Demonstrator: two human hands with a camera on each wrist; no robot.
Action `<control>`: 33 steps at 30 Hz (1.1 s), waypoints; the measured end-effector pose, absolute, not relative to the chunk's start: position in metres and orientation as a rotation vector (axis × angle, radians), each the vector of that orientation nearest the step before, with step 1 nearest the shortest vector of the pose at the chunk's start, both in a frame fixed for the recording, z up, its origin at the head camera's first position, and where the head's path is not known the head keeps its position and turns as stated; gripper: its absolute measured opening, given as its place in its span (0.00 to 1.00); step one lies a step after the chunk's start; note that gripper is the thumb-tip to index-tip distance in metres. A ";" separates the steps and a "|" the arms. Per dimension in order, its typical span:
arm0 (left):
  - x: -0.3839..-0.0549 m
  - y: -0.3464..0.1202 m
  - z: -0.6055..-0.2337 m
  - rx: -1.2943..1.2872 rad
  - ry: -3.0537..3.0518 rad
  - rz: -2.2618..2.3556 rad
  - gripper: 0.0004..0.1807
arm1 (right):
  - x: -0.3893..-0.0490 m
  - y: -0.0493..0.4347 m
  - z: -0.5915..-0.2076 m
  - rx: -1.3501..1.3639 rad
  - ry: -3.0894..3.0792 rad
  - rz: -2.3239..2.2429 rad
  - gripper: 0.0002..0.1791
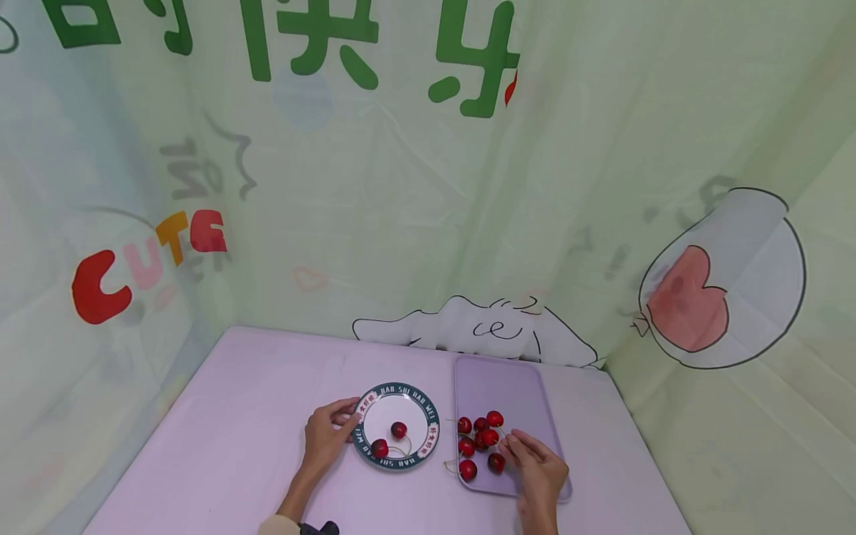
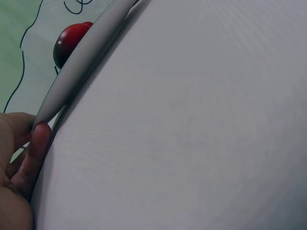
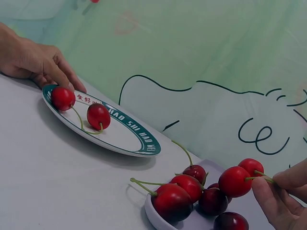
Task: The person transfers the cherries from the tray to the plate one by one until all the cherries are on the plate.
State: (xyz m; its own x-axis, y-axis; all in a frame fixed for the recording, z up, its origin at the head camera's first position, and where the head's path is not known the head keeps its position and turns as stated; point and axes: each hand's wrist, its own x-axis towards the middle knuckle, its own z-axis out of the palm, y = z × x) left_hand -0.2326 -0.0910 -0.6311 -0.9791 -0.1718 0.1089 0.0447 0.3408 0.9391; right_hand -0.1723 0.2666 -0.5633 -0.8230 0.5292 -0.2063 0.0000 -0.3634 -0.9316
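While pale green cloth (image 1: 374, 223) hangs behind it all, we pick things up at far left, where the bright CUTE letters (image 1: 102, 290) slant up the fabric. Down to the table (image 1: 234, 416), and a pale sleeve (image 1: 277, 525) leads into the left hand (image 1: 328, 435), its fingers gripping the plate's near-left edge, a fingertip under the rim in the left wrist view! That plate (image 1: 428, 407), white with a dark green lettered rim, carries two cherries, one red-black (image 1: 398, 429) towards the middle, the other (image 1: 380, 448) nearer the front left, their thin stems trailing to the right.

Across a narrow strip of table we go, past a line-drawn animal (image 1: 495, 327) on the cloth at the back, to the lilac tray (image 1: 501, 383). Cherries (image 1: 466, 446) crowd its near-left part, a couple of stems poking out over the left side. And look at the right hand (image 1: 540, 472), over the tray's near-right part: fingers pinching green stems, with two red cherries (image 3: 235, 181) on the ends, just beside the tray's bunch; whether they touch it, I can't tell. Rounding off on the far right, a drawn balloon (image 1: 762, 275) shows its pink heart (image 1: 689, 305).
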 end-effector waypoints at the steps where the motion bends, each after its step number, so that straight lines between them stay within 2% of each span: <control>1: -0.232 -0.091 -0.630 0.115 -2.412 -1.699 0.19 | -0.172 0.266 -0.563 -0.698 -1.528 2.250 0.17; 12: -0.233 -0.091 -0.630 0.107 -2.412 -1.682 0.19 | -0.171 0.261 -0.560 -0.705 -1.590 2.251 0.10; 20: -0.235 -0.091 -0.634 0.141 -2.422 -1.691 0.19 | -0.170 0.254 -0.560 -0.714 -1.594 2.258 0.12; 33: -0.236 -0.092 -0.636 0.138 -2.421 -1.712 0.19 | -0.170 0.249 -0.559 -0.741 -1.660 2.244 0.06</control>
State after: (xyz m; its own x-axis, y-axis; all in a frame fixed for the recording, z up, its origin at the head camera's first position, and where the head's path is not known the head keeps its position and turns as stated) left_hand -0.2362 -0.0919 -0.6356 -0.9807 -0.1749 0.0875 0.0243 0.3352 0.9418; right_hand -0.1704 0.2488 -0.5594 -0.8385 0.4852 -0.2478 0.0952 -0.3174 -0.9435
